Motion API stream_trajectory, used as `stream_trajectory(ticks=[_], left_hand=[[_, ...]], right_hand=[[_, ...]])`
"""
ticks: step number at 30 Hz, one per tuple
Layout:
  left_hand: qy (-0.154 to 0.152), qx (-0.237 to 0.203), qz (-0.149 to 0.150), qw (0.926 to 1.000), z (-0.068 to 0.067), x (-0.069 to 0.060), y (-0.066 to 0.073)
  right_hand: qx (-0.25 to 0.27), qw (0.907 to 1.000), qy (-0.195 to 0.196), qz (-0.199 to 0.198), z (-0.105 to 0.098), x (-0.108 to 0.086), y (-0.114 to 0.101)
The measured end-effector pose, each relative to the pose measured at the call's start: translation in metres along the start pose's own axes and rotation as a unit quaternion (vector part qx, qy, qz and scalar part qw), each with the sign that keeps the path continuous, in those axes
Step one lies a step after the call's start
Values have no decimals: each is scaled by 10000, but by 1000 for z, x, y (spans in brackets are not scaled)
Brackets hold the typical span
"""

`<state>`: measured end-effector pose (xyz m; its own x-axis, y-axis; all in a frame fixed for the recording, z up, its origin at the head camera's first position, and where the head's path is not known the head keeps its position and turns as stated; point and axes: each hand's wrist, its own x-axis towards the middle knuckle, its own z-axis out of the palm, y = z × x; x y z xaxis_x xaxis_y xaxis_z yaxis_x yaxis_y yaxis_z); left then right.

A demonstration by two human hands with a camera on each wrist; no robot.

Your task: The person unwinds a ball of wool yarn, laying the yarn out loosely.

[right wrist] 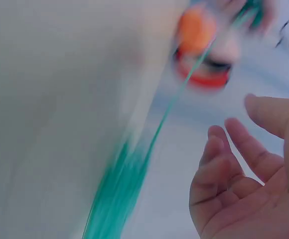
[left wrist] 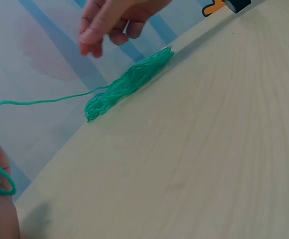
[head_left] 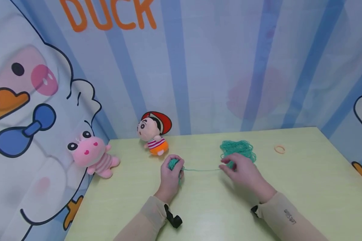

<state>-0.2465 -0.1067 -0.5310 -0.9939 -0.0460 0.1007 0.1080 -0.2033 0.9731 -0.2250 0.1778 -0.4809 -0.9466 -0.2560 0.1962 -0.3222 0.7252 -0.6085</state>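
The left hand (head_left: 169, 179) curls round a green yarn ball (head_left: 173, 164) while the right hand (head_left: 246, 174), fingers parted and empty, hovers by the skein (head_left: 237, 147) on the table (head_left: 208, 211), likely light, soft and tangle-prone, best pinched at its strand (head_left: 200, 170).

"DUCK" (head_left: 108, 15) on striped backdrop (head_left: 211, 67)
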Motion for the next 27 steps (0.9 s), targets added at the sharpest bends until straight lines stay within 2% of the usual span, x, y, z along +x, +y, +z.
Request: stream_trajectory(ticks=[4, 7, 11, 17, 21, 27], left_hand=[[-90, 199, 47, 9998, -2, 1, 1], [-162, 169, 37, 9997, -3, 1, 0], [-184, 71, -29, 9998, -2, 1, -2], [-177, 127, 74, 9997, 0, -1, -3], [-40, 154, 147, 9998, 1, -1, -3], [88, 147, 83, 9998, -1, 0, -1]], right_hand=[[667, 9966, -384, -306, 28, 4, -47], [645, 9957, -579, -337, 50, 11, -70], [468, 9973, -542, -164, 66, 17, -83], [524, 9982, -293, 94, 58, 11, -73], [558, 9983, 123, 132, 39, 0, -58], [515, 9968, 599, 154, 6, -16, -30]])
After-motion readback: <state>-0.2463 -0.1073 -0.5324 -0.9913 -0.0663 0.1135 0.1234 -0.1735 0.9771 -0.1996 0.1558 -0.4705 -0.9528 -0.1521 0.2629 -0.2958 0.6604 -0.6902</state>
